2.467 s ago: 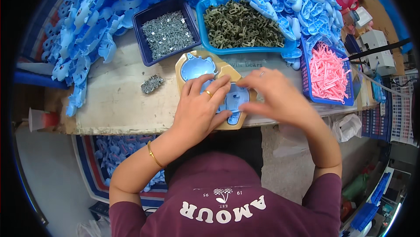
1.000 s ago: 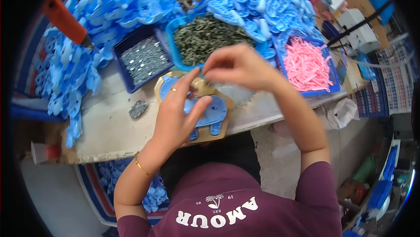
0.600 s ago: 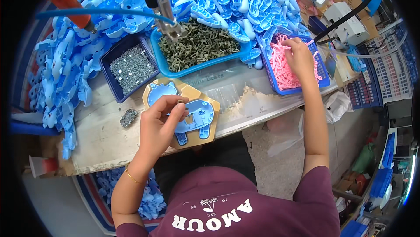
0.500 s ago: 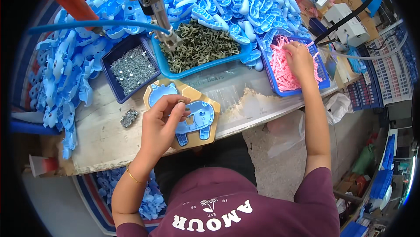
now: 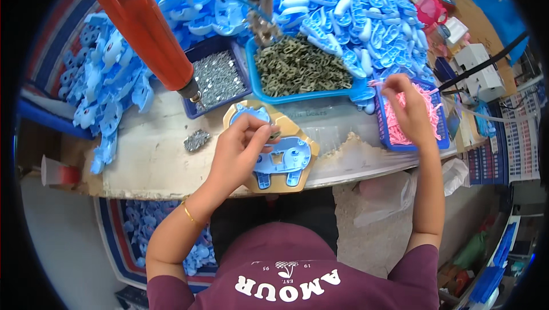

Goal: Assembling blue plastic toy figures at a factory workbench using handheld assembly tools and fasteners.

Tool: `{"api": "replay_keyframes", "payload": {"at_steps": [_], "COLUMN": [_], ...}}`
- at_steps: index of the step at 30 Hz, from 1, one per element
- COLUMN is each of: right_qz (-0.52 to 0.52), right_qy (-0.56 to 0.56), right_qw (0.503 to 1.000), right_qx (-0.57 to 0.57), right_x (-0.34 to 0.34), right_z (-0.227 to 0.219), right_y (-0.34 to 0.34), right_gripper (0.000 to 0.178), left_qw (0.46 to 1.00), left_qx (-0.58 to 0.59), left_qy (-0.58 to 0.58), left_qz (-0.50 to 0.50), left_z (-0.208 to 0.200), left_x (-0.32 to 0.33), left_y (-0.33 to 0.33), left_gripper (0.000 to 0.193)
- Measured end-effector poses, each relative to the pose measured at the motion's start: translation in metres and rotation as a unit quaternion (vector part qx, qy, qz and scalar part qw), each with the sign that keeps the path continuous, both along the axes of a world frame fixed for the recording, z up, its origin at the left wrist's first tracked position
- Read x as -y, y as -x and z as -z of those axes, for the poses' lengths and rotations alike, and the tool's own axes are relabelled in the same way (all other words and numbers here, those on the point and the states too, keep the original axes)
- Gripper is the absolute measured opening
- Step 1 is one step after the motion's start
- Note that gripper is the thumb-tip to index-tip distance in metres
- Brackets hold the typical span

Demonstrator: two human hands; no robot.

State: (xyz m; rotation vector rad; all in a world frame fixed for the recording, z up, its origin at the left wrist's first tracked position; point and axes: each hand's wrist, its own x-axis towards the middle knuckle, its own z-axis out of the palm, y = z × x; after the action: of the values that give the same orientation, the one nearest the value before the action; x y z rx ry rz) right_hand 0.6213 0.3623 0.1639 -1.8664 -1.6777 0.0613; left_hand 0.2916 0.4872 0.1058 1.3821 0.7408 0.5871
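My left hand [image 5: 243,147] is closed in a pinch on a small dark metal clip [image 5: 274,136], like those heaped in the teal tray [image 5: 309,99]. It hovers over a blue plastic animal-shaped shell half [image 5: 284,162] lying in a tan fixture block [image 5: 311,168]. My right hand [image 5: 410,110] is raised above the blue basket [image 5: 384,132] of pink plastic pieces [image 5: 429,104]. Its fingers are bent together, and a pink piece [image 5: 374,83] sticks out to the left of the fingertips.
An orange screwdriver [image 5: 151,35] hangs at the left above a dark blue tray [image 5: 241,90] of small screws [image 5: 217,78]. A small pile of metal bits [image 5: 197,140] lies on the table. Blue plastic parts [image 5: 343,12] are heaped behind, with more shells [image 5: 117,92] at left.
My right hand has lifted out of the pink pieces and a pink piece shows at its fingertips. My left hand keeps its pinch above the shell. The view has shifted, bringing the screwdriver lower.
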Motion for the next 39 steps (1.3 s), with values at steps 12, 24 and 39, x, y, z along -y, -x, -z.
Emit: {"api": "replay_keyframes", "payload": {"at_steps": [12,24,39], "right_qz": [-0.199,-0.233,-0.215], "right_qy": [0.106,0.097,-0.004], "right_qw": [0.942,0.947,0.973], "right_qx": [-0.248,-0.200,0.085], "right_x": [-0.028,-0.026,-0.044], "right_z": [0.025,0.022,0.063], "right_y": [0.130,0.139,0.173], "right_gripper": [0.014,0.019,0.009], "left_qw": [0.998,0.987,0.883], "left_qx": [0.049,0.058,-0.116], "left_qy": [0.036,0.125,-0.445], "left_qz": [0.011,0.081,-0.098], "left_z": [0.001,-0.003,0.009], "left_x": [0.007,0.006,-0.006], "left_y": [-0.001,0.013,0.049], "left_gripper": [0.021,0.019,0.012]}}
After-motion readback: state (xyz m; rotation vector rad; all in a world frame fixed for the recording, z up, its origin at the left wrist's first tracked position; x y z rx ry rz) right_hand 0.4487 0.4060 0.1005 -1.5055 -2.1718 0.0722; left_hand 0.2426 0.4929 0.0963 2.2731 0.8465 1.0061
